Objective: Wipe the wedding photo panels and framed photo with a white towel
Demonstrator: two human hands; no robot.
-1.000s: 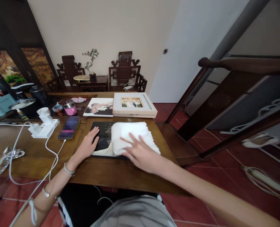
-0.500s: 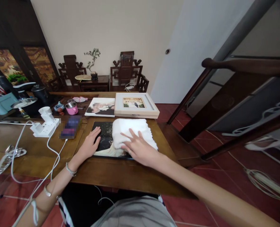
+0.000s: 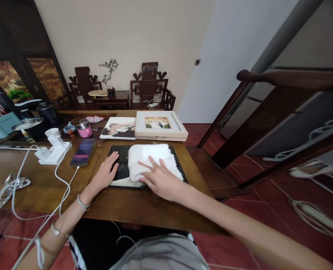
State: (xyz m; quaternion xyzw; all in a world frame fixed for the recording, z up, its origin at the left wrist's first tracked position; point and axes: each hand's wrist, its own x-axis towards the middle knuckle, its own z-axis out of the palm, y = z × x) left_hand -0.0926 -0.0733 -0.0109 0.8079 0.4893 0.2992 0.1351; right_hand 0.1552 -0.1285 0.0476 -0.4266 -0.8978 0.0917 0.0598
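Observation:
A dark, flat photo panel (image 3: 121, 164) lies on the wooden table, with a pale picture area along its near edge. On top of it rests a folded white fluffy cloth (image 3: 137, 155), covering its middle and part of its right side. My right hand (image 3: 161, 180) lies flat over the cloth's near part, fingers spread and pressing down on it. My left hand (image 3: 107, 172) rests on the panel's left edge with its fingers stretched out, gripping nothing.
Behind the panel lie a photo book (image 3: 118, 129) and a cream framed picture (image 3: 179, 126). To the left are a phone (image 3: 83, 153), a white power adapter (image 3: 54, 153) with trailing cables, and a pink cup (image 3: 84, 130). A dark wooden chair (image 3: 263, 116) stands at the right.
My right hand and the white cloth have slid slightly left over the panel, uncovering some of its right side. My left hand stays at the left edge.

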